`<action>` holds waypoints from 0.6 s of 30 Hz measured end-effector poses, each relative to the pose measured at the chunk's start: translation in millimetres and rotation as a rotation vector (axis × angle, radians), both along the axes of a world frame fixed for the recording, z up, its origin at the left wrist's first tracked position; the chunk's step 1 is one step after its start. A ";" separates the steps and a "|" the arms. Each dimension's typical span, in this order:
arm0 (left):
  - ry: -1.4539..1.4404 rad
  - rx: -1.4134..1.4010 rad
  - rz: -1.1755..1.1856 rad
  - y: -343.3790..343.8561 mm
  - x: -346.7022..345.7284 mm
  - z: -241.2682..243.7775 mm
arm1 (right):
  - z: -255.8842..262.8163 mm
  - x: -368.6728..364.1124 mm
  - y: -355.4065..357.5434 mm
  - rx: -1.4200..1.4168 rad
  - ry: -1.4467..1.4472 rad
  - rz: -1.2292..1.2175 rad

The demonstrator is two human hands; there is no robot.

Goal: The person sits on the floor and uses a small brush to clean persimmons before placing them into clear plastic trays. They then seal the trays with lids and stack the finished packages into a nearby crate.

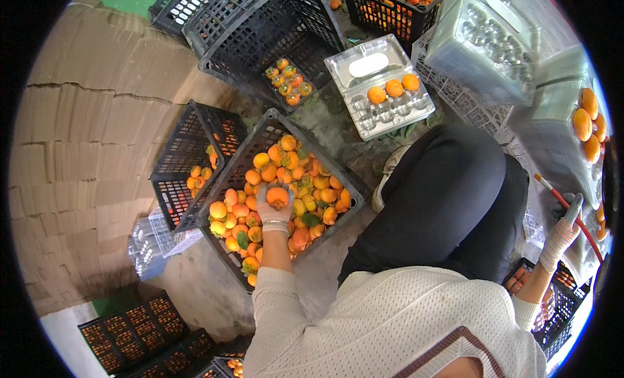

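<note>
My left hand (276,208), in a pale glove with grey fingers, is over a black plastic crate (351,180) of loose persimmons (307,183). One orange persimmon (278,196) rests in its curled fingers, calyx end towards my body. Far to the right, my right hand (560,234), gloved too, grips a thin red stick (553,192) with a white band near its upper end. Beyond the crate lies an unlidded clear plastic clamshell tray (385,115). Three persimmons (394,88) sit along its far row, and the other visible hollows hold no fruit.
A filled clear pack of persimmons (288,83) lies beside a large black crate (253,41). Stacked clear trays (487,51) and more persimmons (587,119) stand at right. Flattened cardboard (87,158) lines the left. Another black crate (183,158) adjoins the fruit crate.
</note>
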State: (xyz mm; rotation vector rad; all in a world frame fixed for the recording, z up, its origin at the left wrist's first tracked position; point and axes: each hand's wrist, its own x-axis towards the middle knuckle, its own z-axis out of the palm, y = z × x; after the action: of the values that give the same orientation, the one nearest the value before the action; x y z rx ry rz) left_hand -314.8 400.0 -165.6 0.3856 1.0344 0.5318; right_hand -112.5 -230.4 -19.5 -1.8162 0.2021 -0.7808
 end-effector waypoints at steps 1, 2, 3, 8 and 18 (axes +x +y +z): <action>0.038 0.040 -0.082 -2.0 6.4 6.9 | -3.4 1.1 -10.0 0.020 0.051 0.002; 0.278 0.027 -0.097 -7.0 17.1 12.3 | -5.7 1.9 -17.3 0.041 0.102 0.003; 0.505 0.352 -0.574 -4.1 19.6 7.5 | -5.9 2.0 -20.3 0.022 0.105 -0.004; 0.730 1.128 -1.719 -29.8 32.8 -8.9 | -4.5 0.9 -19.6 0.035 0.069 -0.035; 0.905 1.262 -2.468 -101.6 94.8 43.2 | -7.7 4.8 -18.2 -0.011 0.051 0.049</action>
State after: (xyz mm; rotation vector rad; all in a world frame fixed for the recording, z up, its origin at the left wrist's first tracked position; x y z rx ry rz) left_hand -219.9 298.5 -122.5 2.5729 0.1425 -1.5210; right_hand -107.7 -248.6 -27.2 -1.8458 0.1866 -0.7034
